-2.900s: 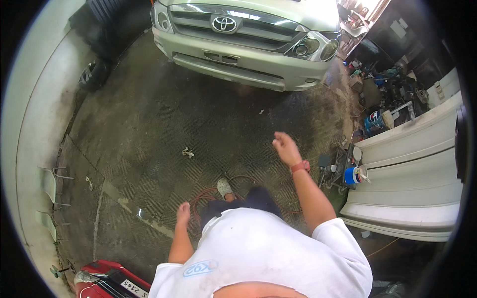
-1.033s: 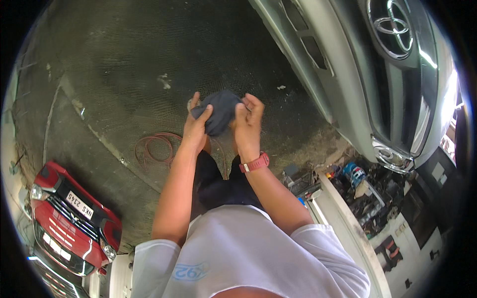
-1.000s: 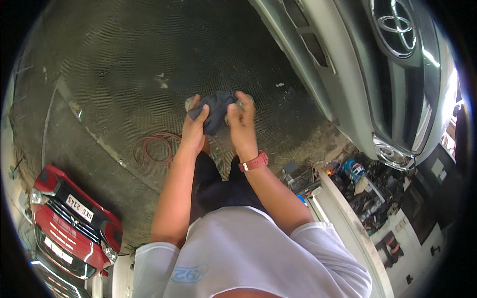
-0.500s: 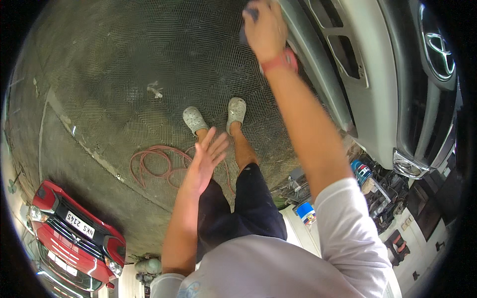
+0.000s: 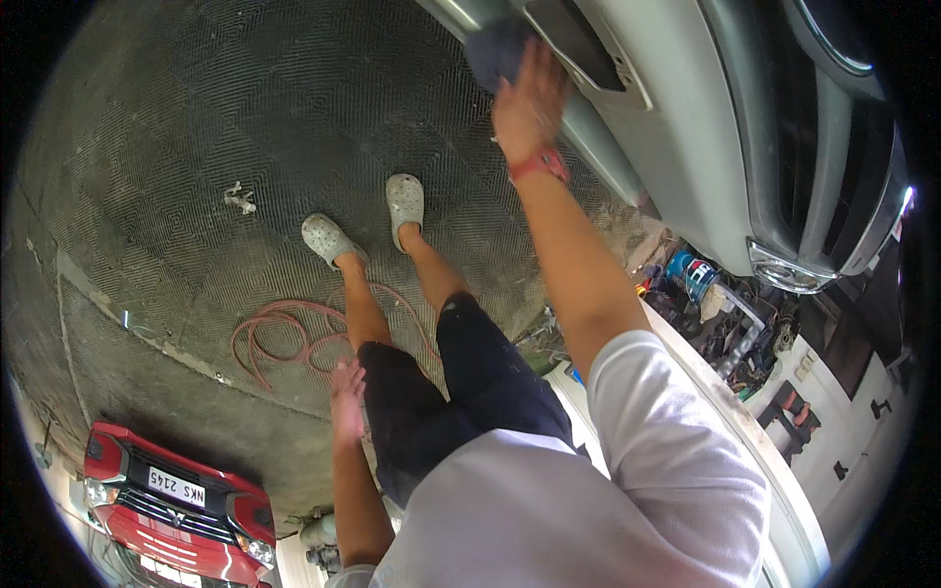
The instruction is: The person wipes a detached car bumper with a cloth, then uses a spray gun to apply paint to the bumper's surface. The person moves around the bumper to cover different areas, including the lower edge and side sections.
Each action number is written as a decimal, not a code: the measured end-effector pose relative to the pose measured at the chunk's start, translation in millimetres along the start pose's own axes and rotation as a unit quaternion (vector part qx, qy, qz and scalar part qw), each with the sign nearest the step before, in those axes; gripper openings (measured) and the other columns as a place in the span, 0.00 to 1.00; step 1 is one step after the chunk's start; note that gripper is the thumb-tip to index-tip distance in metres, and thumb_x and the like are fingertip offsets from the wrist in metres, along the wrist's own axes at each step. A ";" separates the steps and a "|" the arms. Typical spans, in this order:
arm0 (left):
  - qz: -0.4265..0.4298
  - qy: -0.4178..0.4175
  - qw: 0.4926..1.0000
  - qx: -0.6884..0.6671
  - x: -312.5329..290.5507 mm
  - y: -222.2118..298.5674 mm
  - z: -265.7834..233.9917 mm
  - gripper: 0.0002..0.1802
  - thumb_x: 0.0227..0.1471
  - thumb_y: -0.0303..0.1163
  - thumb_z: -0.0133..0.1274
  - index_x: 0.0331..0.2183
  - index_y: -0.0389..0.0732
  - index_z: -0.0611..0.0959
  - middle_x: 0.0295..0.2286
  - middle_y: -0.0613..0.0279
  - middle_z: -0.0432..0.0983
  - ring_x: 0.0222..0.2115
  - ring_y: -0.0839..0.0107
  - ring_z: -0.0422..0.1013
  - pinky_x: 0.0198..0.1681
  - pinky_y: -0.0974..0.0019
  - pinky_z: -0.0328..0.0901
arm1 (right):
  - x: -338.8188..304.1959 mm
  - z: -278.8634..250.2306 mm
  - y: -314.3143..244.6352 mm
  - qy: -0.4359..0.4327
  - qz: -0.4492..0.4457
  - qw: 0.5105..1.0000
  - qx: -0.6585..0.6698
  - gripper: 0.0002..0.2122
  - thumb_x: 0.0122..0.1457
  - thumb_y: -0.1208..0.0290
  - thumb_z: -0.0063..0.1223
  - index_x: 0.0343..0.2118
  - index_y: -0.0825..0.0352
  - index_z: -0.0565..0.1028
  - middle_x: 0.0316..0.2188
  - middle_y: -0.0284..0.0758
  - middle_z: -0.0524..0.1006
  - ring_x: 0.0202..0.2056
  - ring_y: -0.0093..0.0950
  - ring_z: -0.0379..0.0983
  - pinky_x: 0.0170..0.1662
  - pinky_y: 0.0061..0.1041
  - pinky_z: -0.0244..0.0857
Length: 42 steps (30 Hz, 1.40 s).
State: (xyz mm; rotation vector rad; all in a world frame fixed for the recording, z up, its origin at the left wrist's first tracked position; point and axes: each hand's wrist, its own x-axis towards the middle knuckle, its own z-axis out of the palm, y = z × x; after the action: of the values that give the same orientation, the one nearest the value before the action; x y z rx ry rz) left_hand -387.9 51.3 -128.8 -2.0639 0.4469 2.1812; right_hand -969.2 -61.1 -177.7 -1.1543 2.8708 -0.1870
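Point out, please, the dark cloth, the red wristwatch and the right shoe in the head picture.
Dark cloth [image 5: 493, 56]: head view, on the bunched fabric.
Red wristwatch [image 5: 537, 165]: head view, on the band, near its middle.
Right shoe [image 5: 405, 199]: head view, on its pale upper.

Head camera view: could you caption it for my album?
Right hand holding a dark cloth at a silver car's bumper, left hand empty beside the dark shorts.
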 end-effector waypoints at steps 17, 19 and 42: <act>0.166 0.087 0.982 0.029 -79.5 -38.3 109.6 0.30 0.71 0.43 0.57 0.66 0.37 0.76 0.53 0.52 0.84 0.52 0.64 0.82 0.59 0.62 0.72 | -135.0 -8.7 228.3 -0.347 0.116 0.930 -0.035 0.29 0.62 0.76 0.60 0.67 0.72 0.70 0.64 0.48 0.74 0.64 0.45 0.70 0.69 0.48 0.60; 0.184 0.130 0.973 0.058 -87.3 -64.7 102.0 0.34 0.71 0.49 0.56 0.66 0.37 0.76 0.55 0.51 0.83 0.54 0.60 0.81 0.60 0.59 0.72 | -129.3 -10.6 194.7 -0.370 0.078 0.925 0.025 0.27 0.61 0.78 0.60 0.65 0.72 0.72 0.62 0.48 0.76 0.62 0.44 0.73 0.68 0.45 0.62; 0.249 0.239 0.510 -0.788 -313.8 -528.2 -58.9 0.18 0.71 0.35 0.56 0.58 0.39 0.81 0.40 0.61 0.85 0.37 0.71 0.80 0.41 0.61 0.80 | -723.0 -257.9 -328.2 -0.652 -0.611 0.449 0.016 0.32 0.71 0.55 0.60 0.71 0.71 0.70 0.64 0.48 0.79 0.64 0.42 0.77 0.65 0.37 0.69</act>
State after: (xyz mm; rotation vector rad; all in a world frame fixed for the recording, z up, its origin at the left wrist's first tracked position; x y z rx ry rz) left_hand -163.2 576.0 106.1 -3.5908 -2.1229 2.2818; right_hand -243.4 229.2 115.3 -1.8016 0.4060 0.4383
